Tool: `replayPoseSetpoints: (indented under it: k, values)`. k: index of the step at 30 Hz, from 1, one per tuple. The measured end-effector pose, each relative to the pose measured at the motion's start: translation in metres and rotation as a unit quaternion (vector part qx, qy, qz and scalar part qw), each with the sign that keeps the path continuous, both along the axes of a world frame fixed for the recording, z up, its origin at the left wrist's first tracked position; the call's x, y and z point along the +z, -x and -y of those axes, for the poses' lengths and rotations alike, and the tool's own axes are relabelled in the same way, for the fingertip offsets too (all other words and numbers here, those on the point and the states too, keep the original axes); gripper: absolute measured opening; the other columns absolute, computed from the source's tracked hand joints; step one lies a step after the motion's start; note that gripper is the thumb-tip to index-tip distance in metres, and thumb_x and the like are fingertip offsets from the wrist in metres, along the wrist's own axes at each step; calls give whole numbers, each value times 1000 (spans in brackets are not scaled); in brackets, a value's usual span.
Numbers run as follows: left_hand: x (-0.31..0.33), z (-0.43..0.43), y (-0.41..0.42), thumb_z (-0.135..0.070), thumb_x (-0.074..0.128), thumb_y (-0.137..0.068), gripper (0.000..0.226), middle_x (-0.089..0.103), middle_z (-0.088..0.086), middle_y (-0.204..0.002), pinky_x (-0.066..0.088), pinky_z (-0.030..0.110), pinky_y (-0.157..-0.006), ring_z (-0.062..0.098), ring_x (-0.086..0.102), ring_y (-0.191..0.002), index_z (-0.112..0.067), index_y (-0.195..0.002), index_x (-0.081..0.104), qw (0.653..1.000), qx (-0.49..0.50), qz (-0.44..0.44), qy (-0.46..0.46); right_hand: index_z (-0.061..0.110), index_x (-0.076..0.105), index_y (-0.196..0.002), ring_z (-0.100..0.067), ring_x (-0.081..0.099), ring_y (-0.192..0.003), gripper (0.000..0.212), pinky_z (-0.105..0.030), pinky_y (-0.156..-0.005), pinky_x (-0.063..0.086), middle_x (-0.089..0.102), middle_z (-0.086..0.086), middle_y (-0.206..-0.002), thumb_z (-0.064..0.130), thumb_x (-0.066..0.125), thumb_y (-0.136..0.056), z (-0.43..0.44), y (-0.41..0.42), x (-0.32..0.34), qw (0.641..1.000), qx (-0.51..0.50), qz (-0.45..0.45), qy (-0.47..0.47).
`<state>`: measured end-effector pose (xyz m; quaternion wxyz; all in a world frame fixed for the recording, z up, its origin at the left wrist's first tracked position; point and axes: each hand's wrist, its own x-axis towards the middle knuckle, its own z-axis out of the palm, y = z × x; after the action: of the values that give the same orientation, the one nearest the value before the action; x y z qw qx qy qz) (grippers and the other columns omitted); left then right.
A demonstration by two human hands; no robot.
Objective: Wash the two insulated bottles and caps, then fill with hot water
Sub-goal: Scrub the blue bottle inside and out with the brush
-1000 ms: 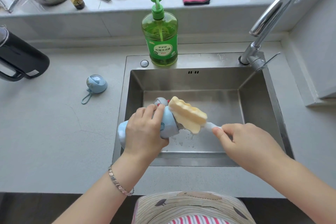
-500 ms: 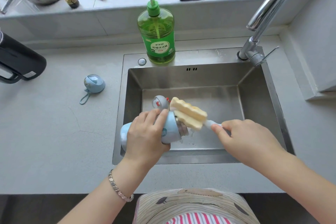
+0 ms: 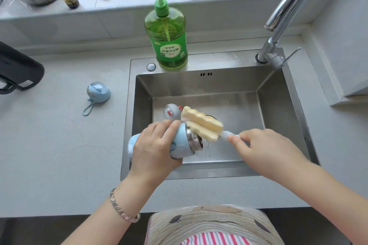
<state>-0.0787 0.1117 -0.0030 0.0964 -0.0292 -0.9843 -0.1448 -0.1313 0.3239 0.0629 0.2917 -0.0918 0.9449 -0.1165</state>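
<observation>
The blue bottle (image 3: 180, 143) is up off the sink floor, held over the near-left corner of the sink (image 3: 278, 105), w/ its base out over the sink's left rim. Our left hand (image 3: 157, 145) wraps round the body from above, fingers curled over the far side. Our right hand (image 3: 264, 149) pinches the handle of the sponge brush (image 3: 201, 125). The yellow sponge head lies against the steel mouth; we can't tell if any of it is inside.

Risks, as we judge them:
- **Slip:** the body looks wet & prob. soapy, so a brush push along the axis could slide the bottle back through the left-hand grip. It could then drop into the sink, maybe onto the grey piece (image 3: 171, 111), poss. the other cap, lying on the sink floor just behind.
- **Snag:** the sponge head looks wider than the mouth, so it could fold or catch on the rim vs going in clean.
- **Drips:** w/ the base over the rim, suds may drip onto the worktop (image 3: 59, 145).

The long axis runs approx. left-right, nearly level. The mouth points right & a little toward the sink's far edge, base to the left.

Further out, the blue cap (image 3: 98, 92) sits on the worktop left of the sink, well apart. The green soap bottle (image 3: 166, 42) stands on the sink's far ledge. The tap (image 3: 288, 6) is at the far-right corner, no water running that we can see.
</observation>
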Motion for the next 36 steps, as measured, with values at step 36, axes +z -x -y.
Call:
replayPoseSetpoints:
  k: [36]
  values:
    - [7, -13, -4, -35, 80, -55, 47, 55, -11, -94, 43, 22, -60, 2, 55, -79, -32, -95, 54, 903, 254, 159, -307, 17, 28, -57, -17, 32, -51, 49, -31, -52, 23, 33, 3, -49, 44, 33, -97, 15, -45, -27, 981, -128, 59, 137]
